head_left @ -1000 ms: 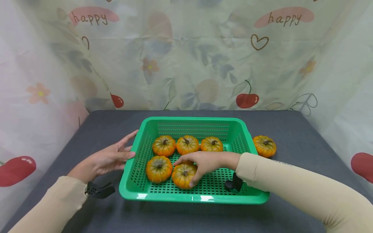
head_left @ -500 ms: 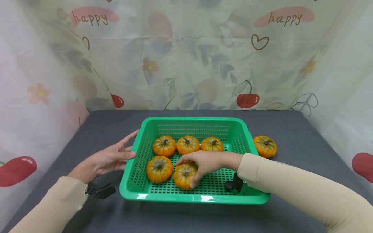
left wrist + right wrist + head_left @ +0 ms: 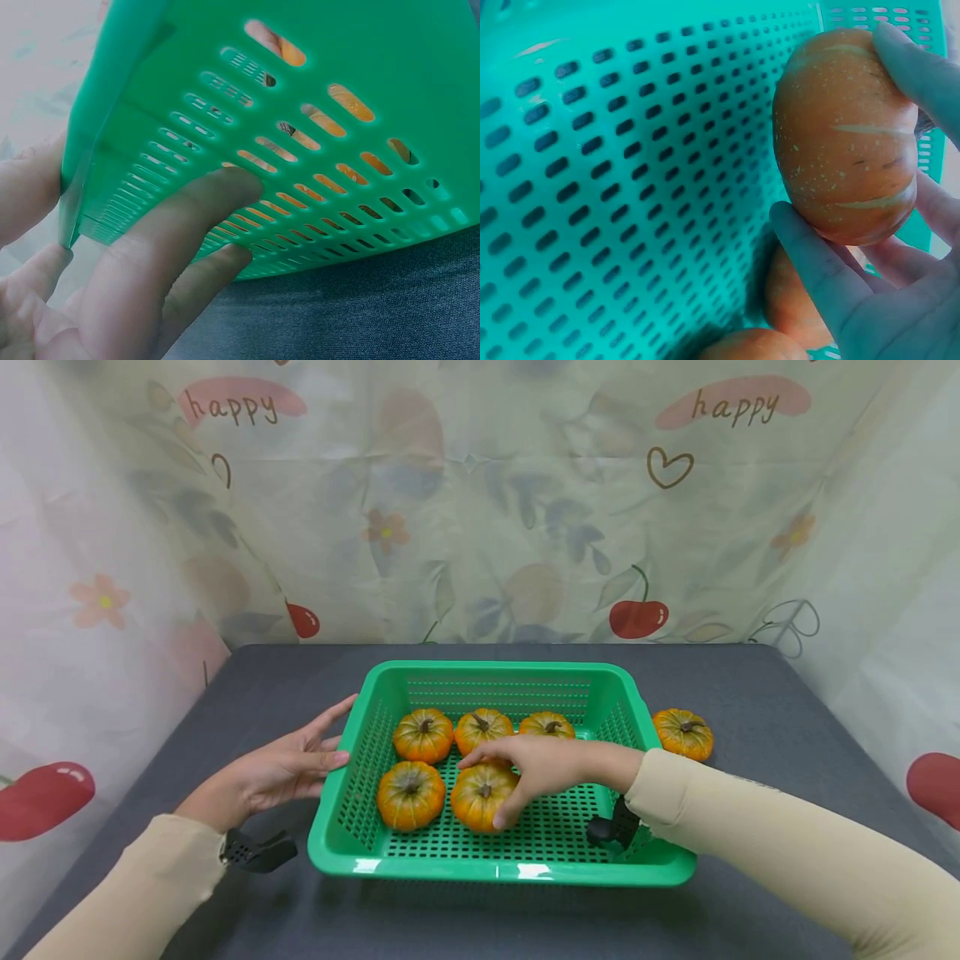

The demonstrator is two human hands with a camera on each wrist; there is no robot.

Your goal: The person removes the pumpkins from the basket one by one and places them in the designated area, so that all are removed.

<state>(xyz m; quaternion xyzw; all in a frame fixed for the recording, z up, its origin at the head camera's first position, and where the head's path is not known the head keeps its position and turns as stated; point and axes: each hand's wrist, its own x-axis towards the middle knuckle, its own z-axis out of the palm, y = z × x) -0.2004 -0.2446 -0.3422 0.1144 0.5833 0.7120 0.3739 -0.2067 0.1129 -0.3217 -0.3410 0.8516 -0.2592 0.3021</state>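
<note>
In the head view a green plastic basket (image 3: 495,872) with slotted walls holds several small orange pumpkins. My right hand (image 3: 551,767) reaches into it and grips the front middle pumpkin (image 3: 480,797), thumb on the near side and fingers on the far side. The right wrist view shows this pumpkin (image 3: 847,142) between thumb and fingers, close over the slotted floor. My left hand (image 3: 288,768) rests against the basket's left rim. In the left wrist view, its fingers (image 3: 142,255) lie along the outer slotted wall, fairly straight.
Beside the held pumpkin sits another pumpkin (image 3: 410,796); a row of three stands behind, its right one (image 3: 547,724) partly covered by my right hand. One pumpkin (image 3: 682,734) lies outside, right of the basket, on the dark table (image 3: 742,693). A printed curtain (image 3: 480,527) hangs behind.
My right hand has moved slightly right and away from the front rim, and the gripped pumpkin has shifted with it. The left hand and the basket stay practically in place.
</note>
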